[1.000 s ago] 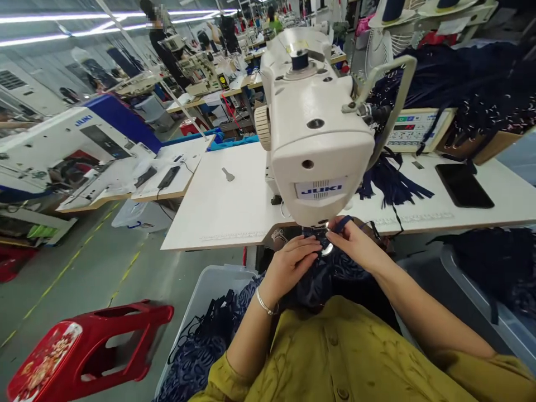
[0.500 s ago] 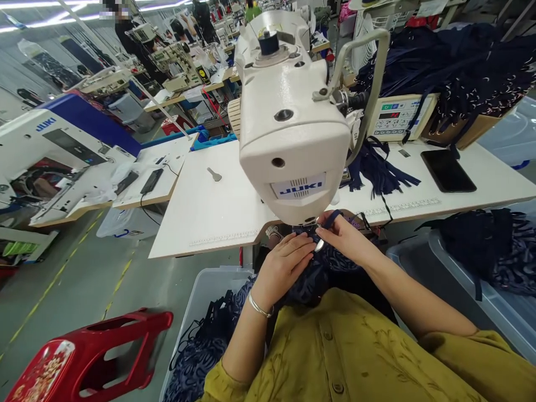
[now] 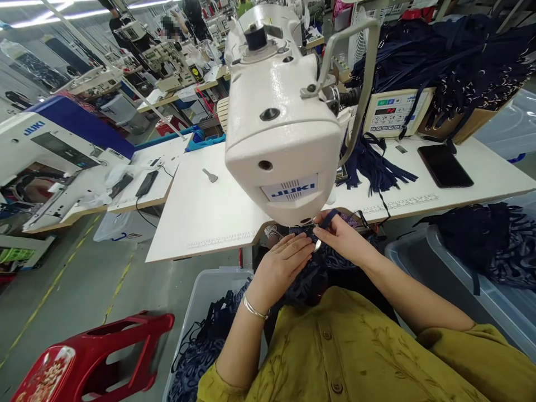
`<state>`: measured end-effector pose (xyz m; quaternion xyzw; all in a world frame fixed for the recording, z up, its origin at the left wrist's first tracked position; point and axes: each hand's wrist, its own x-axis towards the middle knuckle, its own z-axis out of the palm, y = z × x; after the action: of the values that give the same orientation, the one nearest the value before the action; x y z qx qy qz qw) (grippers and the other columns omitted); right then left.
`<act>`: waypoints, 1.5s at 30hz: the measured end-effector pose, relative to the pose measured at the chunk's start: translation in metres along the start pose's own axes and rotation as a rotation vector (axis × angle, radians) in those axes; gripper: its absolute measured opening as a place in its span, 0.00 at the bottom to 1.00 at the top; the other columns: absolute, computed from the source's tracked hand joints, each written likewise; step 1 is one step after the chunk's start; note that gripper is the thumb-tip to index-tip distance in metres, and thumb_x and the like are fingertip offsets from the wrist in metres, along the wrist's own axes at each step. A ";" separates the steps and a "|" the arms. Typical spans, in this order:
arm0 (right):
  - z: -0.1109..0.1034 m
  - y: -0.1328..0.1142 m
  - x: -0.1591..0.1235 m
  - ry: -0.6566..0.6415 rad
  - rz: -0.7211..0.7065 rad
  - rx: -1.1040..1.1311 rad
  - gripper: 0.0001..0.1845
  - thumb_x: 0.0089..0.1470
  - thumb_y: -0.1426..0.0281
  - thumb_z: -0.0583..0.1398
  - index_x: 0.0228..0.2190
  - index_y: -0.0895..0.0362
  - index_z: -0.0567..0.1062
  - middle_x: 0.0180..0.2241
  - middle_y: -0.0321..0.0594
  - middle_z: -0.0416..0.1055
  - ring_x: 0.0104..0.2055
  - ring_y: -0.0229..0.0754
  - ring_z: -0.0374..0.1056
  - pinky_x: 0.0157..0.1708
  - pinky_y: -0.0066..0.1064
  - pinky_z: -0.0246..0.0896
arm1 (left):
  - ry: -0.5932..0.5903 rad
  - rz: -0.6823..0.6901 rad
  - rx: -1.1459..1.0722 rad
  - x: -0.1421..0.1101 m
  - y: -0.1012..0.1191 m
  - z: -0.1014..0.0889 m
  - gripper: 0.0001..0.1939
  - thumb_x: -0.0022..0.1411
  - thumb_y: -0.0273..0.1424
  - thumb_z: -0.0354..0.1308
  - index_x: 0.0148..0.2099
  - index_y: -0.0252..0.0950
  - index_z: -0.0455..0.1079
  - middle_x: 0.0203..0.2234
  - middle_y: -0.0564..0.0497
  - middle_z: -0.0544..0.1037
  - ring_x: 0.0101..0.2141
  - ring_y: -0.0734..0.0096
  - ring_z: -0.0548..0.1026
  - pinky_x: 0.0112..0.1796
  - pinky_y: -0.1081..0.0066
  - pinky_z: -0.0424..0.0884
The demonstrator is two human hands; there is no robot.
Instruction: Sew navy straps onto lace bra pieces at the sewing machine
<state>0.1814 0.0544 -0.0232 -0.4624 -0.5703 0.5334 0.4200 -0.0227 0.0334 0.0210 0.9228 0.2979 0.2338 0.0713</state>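
Under the head of the white JUKI sewing machine (image 3: 288,151), both my hands are close together at the dark navy fabric (image 3: 307,279). My left hand (image 3: 282,265) lies over the fabric with its fingers stretched out and side by side. My right hand (image 3: 345,240) has its thumb and fingers pinched on a navy strap (image 3: 330,218), which loops up beside the needle area. A small shiny metal piece (image 3: 317,244) shows below the right thumb; its kind is unclear. The machine head hides the needle and much of the sewing spot.
A bundle of navy straps (image 3: 377,164), a control box (image 3: 396,114) and a black phone (image 3: 444,166) are on the white table (image 3: 201,206), right of the machine. Bins of navy pieces (image 3: 201,273) flank me. A red stool (image 3: 121,340) stands at lower left.
The whole view has shifted slightly, so the machine appears a little further left. Both hands keep nearly the same position at the fabric and the strap.
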 end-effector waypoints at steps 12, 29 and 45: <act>-0.007 -0.016 0.043 0.093 -0.153 -0.157 0.12 0.52 0.65 0.59 0.39 0.56 0.71 0.32 0.39 0.71 0.34 0.43 0.66 0.38 0.37 0.65 | 0.045 -0.222 0.356 0.012 0.033 0.010 0.14 0.69 0.30 0.50 0.55 0.35 0.66 0.48 0.46 0.76 0.52 0.60 0.72 0.53 0.56 0.66; 0.000 -0.019 0.060 0.136 -0.280 -0.291 0.17 0.51 0.68 0.58 0.43 0.57 0.75 0.36 0.45 0.78 0.42 0.52 0.72 0.48 0.45 0.65 | 0.090 -0.298 0.444 0.019 0.036 0.025 0.16 0.70 0.31 0.49 0.57 0.31 0.64 0.48 0.45 0.76 0.52 0.58 0.72 0.51 0.59 0.66; 0.000 -0.009 0.061 0.140 -0.258 -0.316 0.20 0.51 0.66 0.59 0.47 0.56 0.73 0.36 0.45 0.78 0.43 0.52 0.71 0.45 0.44 0.66 | 0.102 -0.284 0.510 0.017 0.037 0.030 0.16 0.69 0.31 0.49 0.57 0.31 0.65 0.49 0.44 0.75 0.51 0.60 0.72 0.50 0.62 0.66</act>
<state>0.1670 0.1139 -0.0155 -0.4817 -0.6706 0.3457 0.4458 0.0230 0.0133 0.0116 0.8471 0.4763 0.1850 -0.1461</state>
